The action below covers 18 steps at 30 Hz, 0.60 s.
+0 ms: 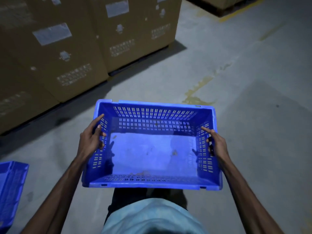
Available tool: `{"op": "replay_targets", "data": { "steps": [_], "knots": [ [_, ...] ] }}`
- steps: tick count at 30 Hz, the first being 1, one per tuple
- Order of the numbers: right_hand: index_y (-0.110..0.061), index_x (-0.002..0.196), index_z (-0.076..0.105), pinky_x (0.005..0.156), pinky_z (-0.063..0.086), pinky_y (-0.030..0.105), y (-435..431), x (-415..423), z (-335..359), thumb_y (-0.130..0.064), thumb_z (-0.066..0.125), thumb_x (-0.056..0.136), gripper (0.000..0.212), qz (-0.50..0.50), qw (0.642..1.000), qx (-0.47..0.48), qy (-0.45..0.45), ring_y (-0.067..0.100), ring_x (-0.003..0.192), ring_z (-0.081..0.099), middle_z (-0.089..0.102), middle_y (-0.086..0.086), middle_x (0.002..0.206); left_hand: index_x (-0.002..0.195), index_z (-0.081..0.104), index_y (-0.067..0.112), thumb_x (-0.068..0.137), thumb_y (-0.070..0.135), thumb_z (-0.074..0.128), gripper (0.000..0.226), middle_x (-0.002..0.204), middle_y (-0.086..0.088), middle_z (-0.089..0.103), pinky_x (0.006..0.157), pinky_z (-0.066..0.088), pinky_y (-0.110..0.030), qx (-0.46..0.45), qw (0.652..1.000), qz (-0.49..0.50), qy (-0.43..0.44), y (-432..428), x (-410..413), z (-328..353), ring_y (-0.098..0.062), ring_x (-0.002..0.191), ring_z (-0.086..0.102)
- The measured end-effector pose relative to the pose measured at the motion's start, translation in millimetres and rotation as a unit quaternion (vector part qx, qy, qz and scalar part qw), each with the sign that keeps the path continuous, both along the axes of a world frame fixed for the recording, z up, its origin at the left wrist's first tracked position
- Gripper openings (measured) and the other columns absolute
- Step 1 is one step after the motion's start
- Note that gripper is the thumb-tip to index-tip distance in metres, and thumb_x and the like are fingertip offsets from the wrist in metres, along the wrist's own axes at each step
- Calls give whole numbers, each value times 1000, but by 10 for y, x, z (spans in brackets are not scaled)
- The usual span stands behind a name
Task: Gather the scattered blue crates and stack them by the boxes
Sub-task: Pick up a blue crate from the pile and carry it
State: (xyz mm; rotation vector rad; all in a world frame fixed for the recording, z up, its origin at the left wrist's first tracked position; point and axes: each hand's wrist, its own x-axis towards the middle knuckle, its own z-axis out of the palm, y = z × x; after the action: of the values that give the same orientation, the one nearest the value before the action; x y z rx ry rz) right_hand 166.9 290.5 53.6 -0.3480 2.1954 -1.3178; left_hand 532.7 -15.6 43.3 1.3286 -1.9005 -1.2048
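A blue slotted plastic crate [152, 149] is carried in the air in front of the person's body, open side up and roughly level, above the grey concrete floor [244, 73]. One hand takes each short end, which likely keeps the wide, empty crate balanced and leaves its base free to drop squarely onto a stack.

The left hand [92, 139] clasps the left end wall. Its forefinger lies straight along the rim and its other fingers curl in against the slotted wall. The right hand [217, 144] clasps the right end wall in a mirrored way, forefinger pointing over the rim and the remaining fingers wrapped at the wall's outer face. Both grips are closed on the crate. Both forearms reach forward, elbows bent and spread to the crate's width.

Tall brown cardboard boxes [59, 56] stand along the far left edge of the floor, near the crate but apart from it. A second blue crate [10, 191] sits at the near left edge, probably the start of the stack.
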Motion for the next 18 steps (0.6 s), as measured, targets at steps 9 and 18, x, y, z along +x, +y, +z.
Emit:
{"op": "replay_targets", "data": {
  "steps": [9,18],
  "knots": [
    [-52,117,73,46,30,26,-2012,-1654,-210,-55,36,102,40,101,995,2,18,14,44,34,48,-1,76,137,56,60,110,19,46,50,79,5,73,44,54,-23,12,996,85,5,-1377,-1141,-312,-19,42,62],
    [-51,117,74,45,32,26,-4197,-2757,-192,-61,36,100,42,169,985,38,22,9,45,36,50,-6,76,140,55,58,111,23,46,46,81,1,74,47,53,-21,52,984,169,-17,-2816,-1973,-518,-17,44,62]
  ]
}}
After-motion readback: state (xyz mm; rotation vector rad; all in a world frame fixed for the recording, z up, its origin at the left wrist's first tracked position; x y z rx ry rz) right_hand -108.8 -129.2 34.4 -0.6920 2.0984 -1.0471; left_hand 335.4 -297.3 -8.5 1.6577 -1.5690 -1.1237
